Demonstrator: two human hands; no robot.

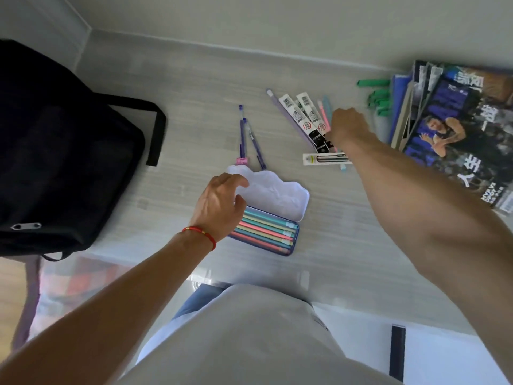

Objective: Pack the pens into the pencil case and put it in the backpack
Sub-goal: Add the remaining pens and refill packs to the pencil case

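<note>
**Open tin on the tabletop, both hands out**

The pencil case (280,209) is a flat metal tin with rounded corners, lying open on the pale, wood-grained tabletop (177,87). Its white lid is folded back, with a cloud-like scalloped edge. In the blue-rimmed tray lie slim matte pens (266,232) side by side in pink, mint, yellow and blue.

The left hand (219,207), a red cord bracelet (201,236) at its wrist, rests on the tray's left end, fingers loosely spread, holding nothing.

The right hand (347,126) reaches to a loose pile of packs (308,115): long glossy sleeves with barcodes and red round marks, their print too small to read, among pastel pens. Its fingers curl down onto the pile; whether they grip anything cannot be told.

Two purple pens (249,140) lie crossed just beyond the lid, one with a pink end.

A black fabric backpack (55,151) sits at the left, well apart from the case. At the right, glossy magazines (455,123) are stacked, one cover bearing large Chinese characters. Green caps (374,93) lie beside them.
</note>
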